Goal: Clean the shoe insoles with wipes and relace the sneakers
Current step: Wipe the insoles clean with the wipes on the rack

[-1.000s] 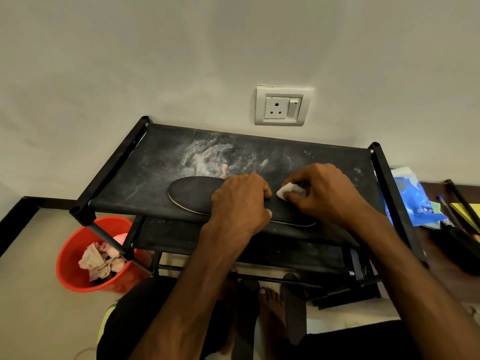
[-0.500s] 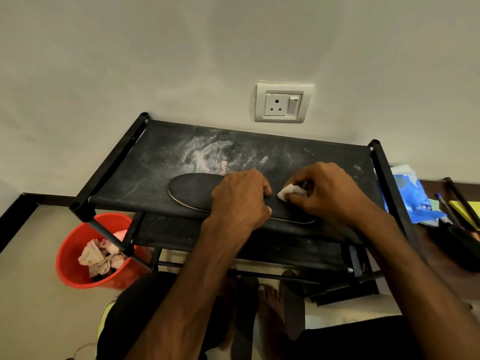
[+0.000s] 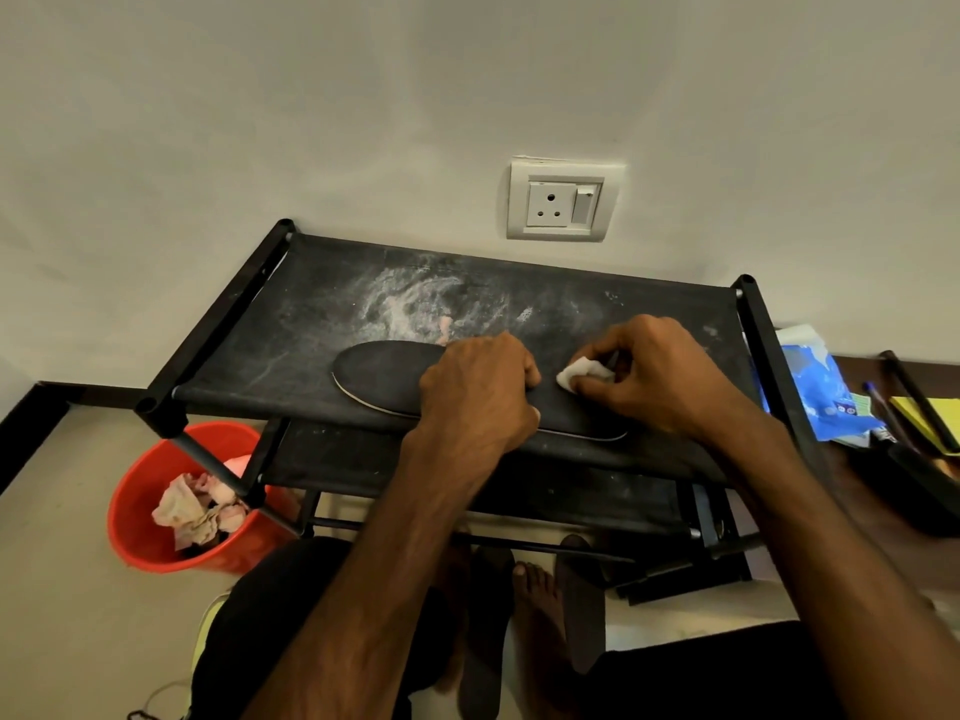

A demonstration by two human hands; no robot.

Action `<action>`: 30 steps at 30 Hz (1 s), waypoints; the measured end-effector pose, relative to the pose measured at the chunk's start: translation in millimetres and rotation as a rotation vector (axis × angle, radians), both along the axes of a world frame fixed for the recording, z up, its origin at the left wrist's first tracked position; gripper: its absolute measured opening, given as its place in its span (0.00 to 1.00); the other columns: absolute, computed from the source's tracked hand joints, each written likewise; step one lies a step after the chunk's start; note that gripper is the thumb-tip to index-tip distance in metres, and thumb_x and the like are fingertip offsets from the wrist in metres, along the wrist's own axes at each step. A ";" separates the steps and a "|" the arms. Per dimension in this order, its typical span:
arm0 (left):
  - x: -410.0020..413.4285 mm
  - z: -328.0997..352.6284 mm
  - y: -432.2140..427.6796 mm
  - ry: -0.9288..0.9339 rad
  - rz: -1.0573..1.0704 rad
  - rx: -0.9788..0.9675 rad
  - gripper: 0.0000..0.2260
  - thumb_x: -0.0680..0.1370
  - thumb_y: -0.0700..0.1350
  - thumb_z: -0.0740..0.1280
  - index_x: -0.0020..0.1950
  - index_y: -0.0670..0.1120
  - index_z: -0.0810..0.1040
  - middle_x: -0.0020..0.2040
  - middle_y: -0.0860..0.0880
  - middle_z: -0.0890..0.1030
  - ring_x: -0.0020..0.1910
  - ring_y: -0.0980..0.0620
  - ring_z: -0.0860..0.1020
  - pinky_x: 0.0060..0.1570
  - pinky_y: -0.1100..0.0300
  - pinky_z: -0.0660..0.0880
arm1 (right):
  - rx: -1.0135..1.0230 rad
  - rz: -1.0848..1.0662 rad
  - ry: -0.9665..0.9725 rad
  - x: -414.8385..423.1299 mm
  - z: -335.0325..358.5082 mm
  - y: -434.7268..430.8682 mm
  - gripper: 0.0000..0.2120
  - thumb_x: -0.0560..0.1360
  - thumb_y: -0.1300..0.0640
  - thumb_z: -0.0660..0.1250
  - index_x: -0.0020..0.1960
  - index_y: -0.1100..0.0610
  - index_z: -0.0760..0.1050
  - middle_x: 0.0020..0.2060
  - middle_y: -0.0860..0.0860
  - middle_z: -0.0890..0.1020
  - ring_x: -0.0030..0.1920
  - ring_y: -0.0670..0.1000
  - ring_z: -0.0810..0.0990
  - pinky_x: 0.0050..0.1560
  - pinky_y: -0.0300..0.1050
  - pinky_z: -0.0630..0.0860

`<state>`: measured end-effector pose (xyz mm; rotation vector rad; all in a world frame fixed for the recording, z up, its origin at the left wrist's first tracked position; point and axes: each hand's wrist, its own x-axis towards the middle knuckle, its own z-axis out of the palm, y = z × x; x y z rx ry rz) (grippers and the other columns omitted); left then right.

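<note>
Wall (image 3: 260, 122): plain and pale, with a white socket (image 3: 563, 200) above the rack.
Rack (image 3: 311, 304): black fabric top shelf with white dusty marks, standing against the wall.
Insole (image 3: 379, 376): dark, lay flat along the near part of the top shelf.
Left hand (image 3: 475, 392): curled over the middle of the insole, its grip clamped on it and holding it down.
Right hand (image 3: 660, 376): its grip was closed on a small white wipe (image 3: 582, 374), which touched the insole just beside the left hand.
Bucket (image 3: 140, 511): red, on the floor left of the rack, with crumpled tissues (image 3: 192, 511) inside.
Packet (image 3: 810, 387): blue, just beside the rack on the right.
</note>
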<state>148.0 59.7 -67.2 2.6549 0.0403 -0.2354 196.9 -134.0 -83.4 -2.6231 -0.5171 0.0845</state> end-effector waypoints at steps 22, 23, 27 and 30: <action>-1.6 3.1 -1.2 0.005 0.006 0.001 0.15 0.73 0.48 0.77 0.58 0.58 0.82 0.58 0.56 0.82 0.62 0.53 0.78 0.61 0.50 0.76 | -0.044 0.244 0.269 -12.8 27.6 -20.9 0.06 0.70 0.48 0.76 0.47 0.45 0.87 0.39 0.40 0.86 0.38 0.41 0.81 0.36 0.37 0.78; -1.6 3.0 -1.3 0.003 0.006 0.004 0.14 0.74 0.48 0.77 0.58 0.58 0.82 0.58 0.56 0.82 0.62 0.53 0.78 0.61 0.50 0.76 | -0.060 0.241 0.274 -12.2 27.3 -22.5 0.07 0.69 0.47 0.76 0.47 0.44 0.87 0.39 0.40 0.86 0.37 0.41 0.81 0.37 0.37 0.78; -1.9 3.8 -1.6 -0.001 -0.004 0.019 0.14 0.74 0.49 0.76 0.59 0.58 0.82 0.58 0.56 0.82 0.62 0.53 0.78 0.60 0.51 0.75 | -0.036 0.075 0.109 -0.6 11.2 -20.7 0.10 0.70 0.43 0.75 0.50 0.42 0.86 0.41 0.42 0.85 0.38 0.43 0.81 0.40 0.46 0.81; -1.1 3.8 -1.1 0.009 -0.008 0.016 0.15 0.74 0.50 0.76 0.60 0.58 0.82 0.59 0.57 0.82 0.62 0.53 0.77 0.61 0.50 0.75 | -0.001 0.041 0.067 6.2 3.5 -18.6 0.11 0.70 0.42 0.75 0.51 0.42 0.86 0.40 0.42 0.85 0.36 0.42 0.79 0.37 0.43 0.77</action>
